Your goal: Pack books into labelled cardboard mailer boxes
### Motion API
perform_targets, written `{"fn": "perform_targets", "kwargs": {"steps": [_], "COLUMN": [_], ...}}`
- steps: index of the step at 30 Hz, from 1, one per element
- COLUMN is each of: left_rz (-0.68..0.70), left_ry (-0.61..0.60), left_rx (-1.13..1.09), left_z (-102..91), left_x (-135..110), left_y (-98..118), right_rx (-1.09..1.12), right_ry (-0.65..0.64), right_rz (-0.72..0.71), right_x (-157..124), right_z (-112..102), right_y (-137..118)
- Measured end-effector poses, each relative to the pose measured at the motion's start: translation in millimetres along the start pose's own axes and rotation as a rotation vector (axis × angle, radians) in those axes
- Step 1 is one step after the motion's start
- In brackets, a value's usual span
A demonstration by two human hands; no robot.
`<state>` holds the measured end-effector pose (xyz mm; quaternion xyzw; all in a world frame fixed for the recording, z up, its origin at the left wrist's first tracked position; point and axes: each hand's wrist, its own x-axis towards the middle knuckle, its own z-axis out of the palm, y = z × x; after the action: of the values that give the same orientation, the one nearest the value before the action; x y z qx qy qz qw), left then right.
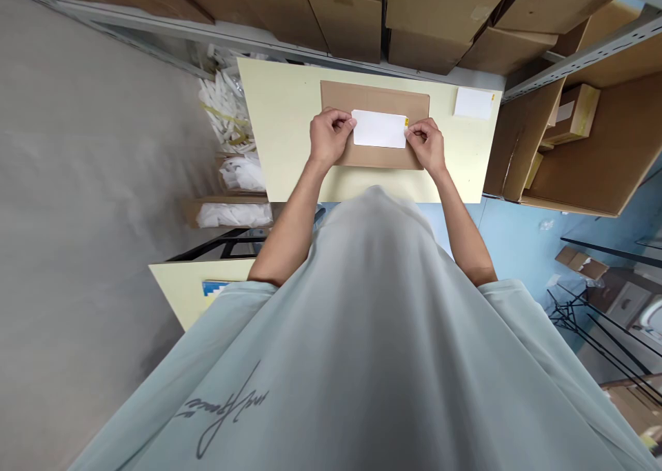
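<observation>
A white rectangular sheet (379,129) with rounded corners and a small yellow mark at its right end lies level over a flat brown cardboard piece (375,97). My left hand (329,134) pinches the sheet's left end between thumb and fingers. At the right end, just below the yellow mark, my right hand (427,142) pinches the edge. Whether the sheet touches the cardboard or is held slightly above it, I cannot tell. Under the cardboard is a pale yellow tabletop (289,140).
A similar white piece (473,103) with a yellow mark lies at the table's back right. Cardboard boxes (439,5) line a shelf behind. An open carton (610,154) stands to the right, and white plastic pieces (225,105) are heaped left of the table.
</observation>
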<state>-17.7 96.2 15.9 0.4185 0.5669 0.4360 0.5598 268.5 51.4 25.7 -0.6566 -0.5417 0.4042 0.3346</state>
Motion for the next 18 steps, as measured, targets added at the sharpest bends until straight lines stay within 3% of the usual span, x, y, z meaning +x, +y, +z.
{"fn": "perform_targets", "kwargs": {"steps": [11, 18], "left_rz": [0.063, 0.179], "left_ry": [0.027, -0.008], "left_rx": [0.029, 0.281], "left_z": [1.8, -2.6], "left_x": [-3, -2], "left_y": [-6, -22], "right_rx": [-0.002, 0.044], "right_ry": [0.006, 0.012], "right_rz": [-0.014, -0.074], "right_x": [-1, 1], "right_z": [2, 3], "right_y": [8, 20]}}
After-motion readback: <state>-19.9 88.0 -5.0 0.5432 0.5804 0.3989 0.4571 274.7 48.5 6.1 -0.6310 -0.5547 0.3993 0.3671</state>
